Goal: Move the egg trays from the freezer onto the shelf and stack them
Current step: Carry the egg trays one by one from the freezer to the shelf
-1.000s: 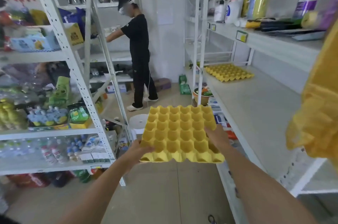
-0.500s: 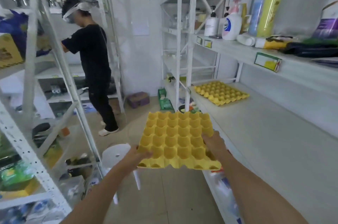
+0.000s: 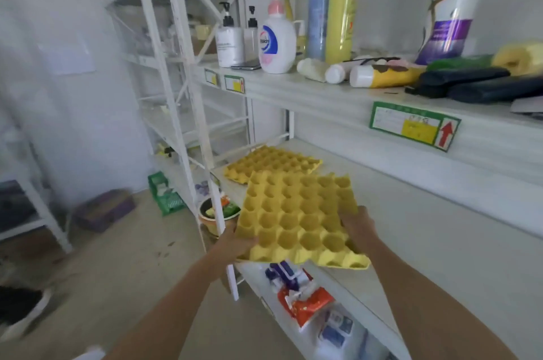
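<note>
- Our left hand (image 3: 235, 242) and right hand (image 3: 357, 226) grip the yellow egg tray (image 3: 296, 218), fingers closed on its side edges.
- We hold it tilted over the shelf (image 3: 411, 212) edge, near the second tray (image 3: 273, 162) lying there.

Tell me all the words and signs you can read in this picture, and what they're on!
"LUX": on the big white and purple refill pack at the top right; the letters are blurred.
A red up arrow, no words: on the green-edged shelf tag.
Too blurred to read: the small print on that tag, the two small shelf tags, the blue and red logo on the white pump bottle, the grey pump bottle, the tall yellow can.
</note>
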